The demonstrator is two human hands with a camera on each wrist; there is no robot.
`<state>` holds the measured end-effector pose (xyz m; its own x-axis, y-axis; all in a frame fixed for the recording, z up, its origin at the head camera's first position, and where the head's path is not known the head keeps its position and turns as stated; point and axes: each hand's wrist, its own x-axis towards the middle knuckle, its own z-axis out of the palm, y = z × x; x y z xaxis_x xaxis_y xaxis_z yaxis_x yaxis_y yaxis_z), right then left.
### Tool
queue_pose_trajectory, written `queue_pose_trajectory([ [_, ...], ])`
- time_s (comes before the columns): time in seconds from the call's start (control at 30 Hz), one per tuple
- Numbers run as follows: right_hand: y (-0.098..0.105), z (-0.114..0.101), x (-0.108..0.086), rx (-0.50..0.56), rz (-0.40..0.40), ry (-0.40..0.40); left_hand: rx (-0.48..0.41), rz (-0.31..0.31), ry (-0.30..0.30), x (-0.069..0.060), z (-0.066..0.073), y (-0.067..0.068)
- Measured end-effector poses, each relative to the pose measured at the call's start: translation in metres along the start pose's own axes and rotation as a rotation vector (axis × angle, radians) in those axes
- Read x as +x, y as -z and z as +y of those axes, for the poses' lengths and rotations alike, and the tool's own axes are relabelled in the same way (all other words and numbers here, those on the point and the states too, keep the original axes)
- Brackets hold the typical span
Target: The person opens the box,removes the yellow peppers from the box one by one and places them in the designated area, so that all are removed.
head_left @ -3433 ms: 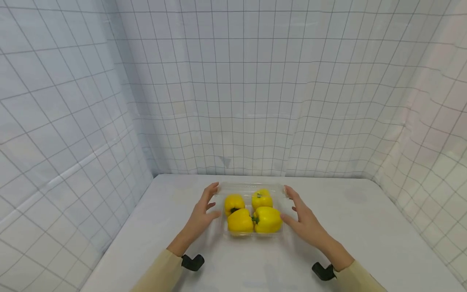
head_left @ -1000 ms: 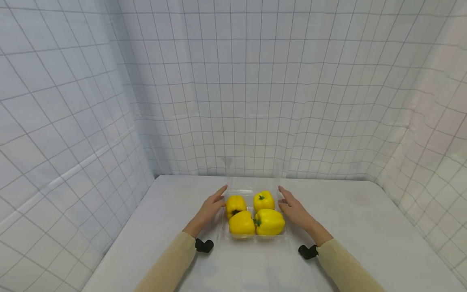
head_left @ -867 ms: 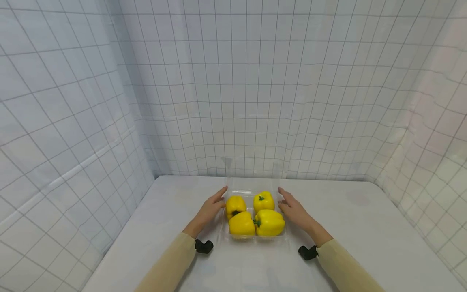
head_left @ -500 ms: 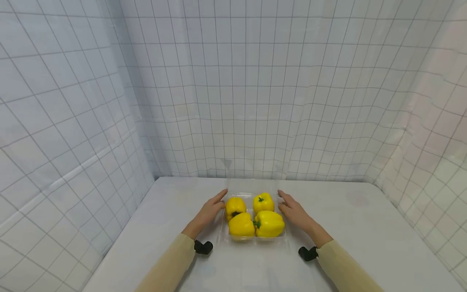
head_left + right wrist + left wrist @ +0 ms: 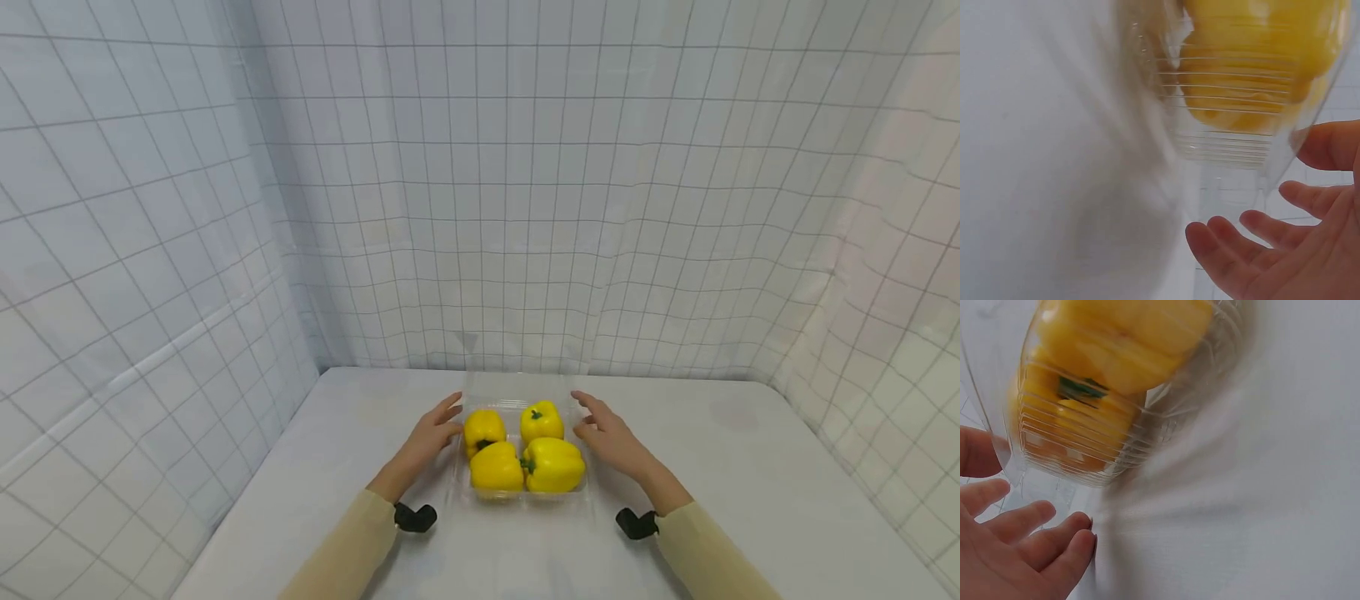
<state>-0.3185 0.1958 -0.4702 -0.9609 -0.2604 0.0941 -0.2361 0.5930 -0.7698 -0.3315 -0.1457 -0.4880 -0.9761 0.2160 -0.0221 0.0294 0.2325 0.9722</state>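
Several yellow bell peppers (image 5: 555,466) lie in a clear plastic container (image 5: 529,495), whose transparent lid (image 5: 517,387) stands raised at the back. My left hand (image 5: 426,439) is at the container's left side, fingers spread. On the right side is my right hand (image 5: 617,442), its fingers loosely bent. In the left wrist view the left hand (image 5: 1019,544) has its thumb at the clear rim, the other fingers beside the ribbed wall. The right wrist view has the right hand (image 5: 1291,231) with the thumb at the rim and the fingers off the wall.
The white table (image 5: 720,475) extends around the container. White curtains (image 5: 525,208) with a dark grid stand behind the table and along both sides. A black wrist device (image 5: 415,517) is at the left cuff, another (image 5: 637,524) at the right cuff.
Compared with about a second ago, the raised lid leans lower. Both hands have shifted slightly, the left one outward. The whole scene sits a little lower in the head view.
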Motion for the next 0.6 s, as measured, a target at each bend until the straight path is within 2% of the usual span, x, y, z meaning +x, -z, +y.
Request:
queue_pose_trajectory([
  [0.2, 0.013, -0.017, -0.01, -0.04, 0.046, 0.083, -0.131, -0.001, 0.039, -0.008, -0.005, 0.005],
  [0.33, 0.019, -0.024, -0.015, -0.03, 0.056, 0.122, -0.214, -0.021, 0.043, -0.016, -0.008, 0.008],
  [0.5, 0.022, -0.031, -0.022, -0.025, 0.042, 0.173, -0.269, -0.077, 0.002, -0.024, -0.009, 0.008],
  [0.6, 0.021, -0.036, -0.025, -0.02, 0.006, 0.219, -0.299, -0.116, -0.024, -0.029, -0.012, 0.008],
])
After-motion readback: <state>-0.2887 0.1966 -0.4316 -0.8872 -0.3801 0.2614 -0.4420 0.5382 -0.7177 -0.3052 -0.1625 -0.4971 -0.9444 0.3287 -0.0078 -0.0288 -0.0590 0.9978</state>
